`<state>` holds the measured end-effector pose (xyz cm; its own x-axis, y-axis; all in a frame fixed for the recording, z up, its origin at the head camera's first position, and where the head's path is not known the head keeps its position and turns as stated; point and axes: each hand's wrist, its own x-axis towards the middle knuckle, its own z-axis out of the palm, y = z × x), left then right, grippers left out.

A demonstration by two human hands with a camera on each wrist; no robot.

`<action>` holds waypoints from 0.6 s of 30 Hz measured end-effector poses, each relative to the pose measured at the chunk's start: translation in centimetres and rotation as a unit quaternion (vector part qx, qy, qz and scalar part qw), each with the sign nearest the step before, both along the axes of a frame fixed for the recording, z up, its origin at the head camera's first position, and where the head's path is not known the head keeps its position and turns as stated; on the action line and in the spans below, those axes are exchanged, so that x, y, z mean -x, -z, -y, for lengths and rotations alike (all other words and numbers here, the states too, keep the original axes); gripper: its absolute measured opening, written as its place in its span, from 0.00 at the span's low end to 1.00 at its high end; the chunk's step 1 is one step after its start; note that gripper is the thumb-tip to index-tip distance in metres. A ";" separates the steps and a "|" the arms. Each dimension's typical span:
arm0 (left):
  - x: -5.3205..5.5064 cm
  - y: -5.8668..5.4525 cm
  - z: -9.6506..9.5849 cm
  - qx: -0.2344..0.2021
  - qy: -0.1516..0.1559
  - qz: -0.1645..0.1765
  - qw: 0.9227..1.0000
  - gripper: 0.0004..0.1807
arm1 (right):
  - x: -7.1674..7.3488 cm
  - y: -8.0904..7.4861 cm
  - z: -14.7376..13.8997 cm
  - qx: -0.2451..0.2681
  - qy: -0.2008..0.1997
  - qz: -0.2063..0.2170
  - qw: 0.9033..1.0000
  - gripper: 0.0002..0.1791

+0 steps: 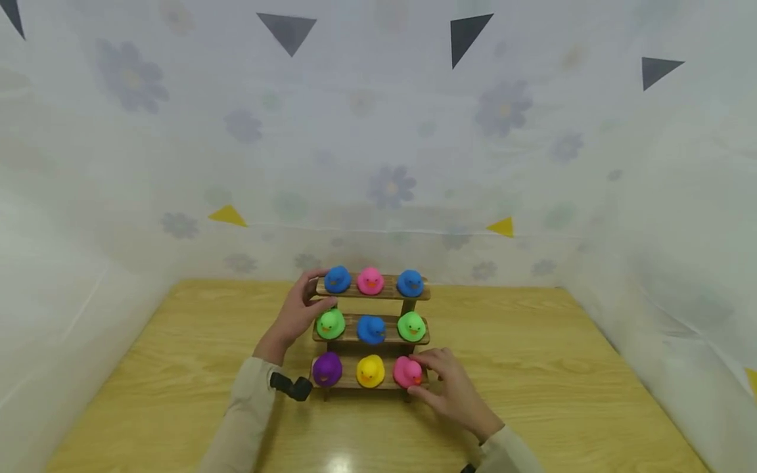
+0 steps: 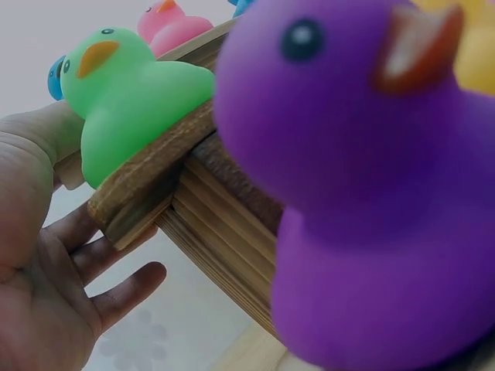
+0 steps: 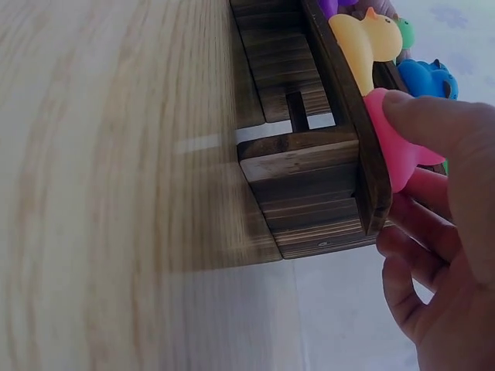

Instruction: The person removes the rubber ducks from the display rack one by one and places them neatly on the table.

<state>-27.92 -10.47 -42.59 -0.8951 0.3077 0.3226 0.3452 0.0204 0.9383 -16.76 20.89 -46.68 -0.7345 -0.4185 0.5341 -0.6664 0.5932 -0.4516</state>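
A three-tier wooden stand [image 1: 384, 384] carries small rubber ducks on every shelf. At its left end my left hand [image 1: 296, 315] grips the stand, fingers at the top shelf's end and thumb just above the left green duck [image 1: 330, 324]. The left wrist view shows some fingers stretched out behind the shelf end, with a purple duck [image 2: 363, 255] large in front. On the bottom shelf's right end, my right hand [image 1: 452, 391] pinches a pink duck [image 1: 407, 372] between thumb and fingers. That duck [image 3: 394, 147] sits at the shelf edge in the right wrist view.
Up top stand two blue ducks and a pink duck [image 1: 370, 281]. A blue duck [image 1: 371, 330] and another green duck [image 1: 411, 326] share the middle shelf. Beside the purple one is a yellow duck [image 1: 370, 372]. Patterned white sheeting [image 1: 355, 164] walls in the wooden table [image 1: 532, 381].
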 end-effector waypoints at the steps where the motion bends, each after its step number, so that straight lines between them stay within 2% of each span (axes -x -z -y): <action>1: -0.1 0.0 0.1 0.000 0.000 0.000 1.000 0.29 | -0.1 0.0 0.1 0.001 0.000 0.001 1.000 0.24; 8: -0.1 0.3 0.0 -0.006 -0.002 -0.011 1.000 0.29 | -0.4 0.1 0.2 0.007 0.000 -0.004 1.000 0.22; 18: 0.0 0.5 -0.3 -0.002 -0.011 -0.011 1.000 0.30 | -0.7 0.1 -0.4 0.029 0.012 0.003 1.000 0.23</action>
